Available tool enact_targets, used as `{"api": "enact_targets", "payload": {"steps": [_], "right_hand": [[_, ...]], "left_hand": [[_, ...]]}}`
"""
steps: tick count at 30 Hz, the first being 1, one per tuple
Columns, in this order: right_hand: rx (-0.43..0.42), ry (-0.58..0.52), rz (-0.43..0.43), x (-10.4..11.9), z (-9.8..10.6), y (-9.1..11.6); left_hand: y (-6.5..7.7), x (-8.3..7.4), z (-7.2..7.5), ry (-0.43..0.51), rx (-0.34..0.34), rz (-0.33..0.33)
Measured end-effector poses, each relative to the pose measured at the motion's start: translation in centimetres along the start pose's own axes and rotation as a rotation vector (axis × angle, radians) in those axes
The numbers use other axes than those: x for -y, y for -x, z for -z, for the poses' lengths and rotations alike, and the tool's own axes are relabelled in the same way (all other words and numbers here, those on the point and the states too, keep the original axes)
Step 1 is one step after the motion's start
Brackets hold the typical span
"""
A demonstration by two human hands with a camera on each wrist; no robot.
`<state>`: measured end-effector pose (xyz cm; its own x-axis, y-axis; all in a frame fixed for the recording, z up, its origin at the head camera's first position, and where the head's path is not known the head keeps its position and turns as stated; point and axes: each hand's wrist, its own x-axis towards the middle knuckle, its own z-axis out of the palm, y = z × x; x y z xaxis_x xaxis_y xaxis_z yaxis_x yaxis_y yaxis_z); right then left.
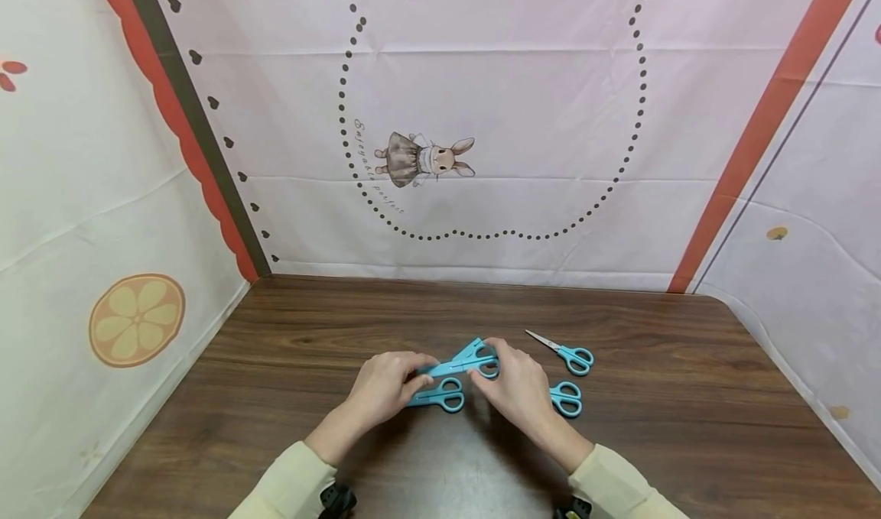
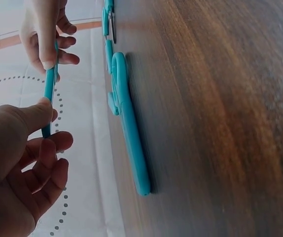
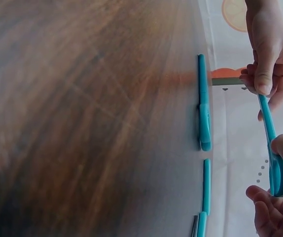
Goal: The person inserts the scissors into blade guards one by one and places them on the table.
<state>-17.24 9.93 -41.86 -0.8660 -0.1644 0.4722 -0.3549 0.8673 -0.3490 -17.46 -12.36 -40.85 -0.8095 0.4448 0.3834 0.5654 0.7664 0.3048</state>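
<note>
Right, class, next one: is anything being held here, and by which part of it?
Yes, a pair of turquoise scissors: the left hand pinches its blade end, and the right hand holds it by the handle.

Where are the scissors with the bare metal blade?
Head view: those scissors lie on the table, right of the right hand, just beyond another pair's handles.

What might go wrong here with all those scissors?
The held scissors might slip: the left hand and right hand have them raised off the table, so they could drop onto the scissors beside the left hand. Also, the bare-bladed scissors lie near the right hand, which might get pricked.
</note>
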Motion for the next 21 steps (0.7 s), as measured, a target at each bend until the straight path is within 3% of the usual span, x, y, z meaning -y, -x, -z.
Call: {"api": "enact_targets", "payload": {"steps": [8,21], "right_hand": [[0.052,-0.020,0.012,-0.4,0.0,0.2],[0.164,-0.050,0.028,-1.1,0.5,0.6]], "left_hand": [[0.2,0.1,-0.1,0.014,0.068,0.054],[0.5,0.4,-0.1,0.050,0.104,0.073]]}}
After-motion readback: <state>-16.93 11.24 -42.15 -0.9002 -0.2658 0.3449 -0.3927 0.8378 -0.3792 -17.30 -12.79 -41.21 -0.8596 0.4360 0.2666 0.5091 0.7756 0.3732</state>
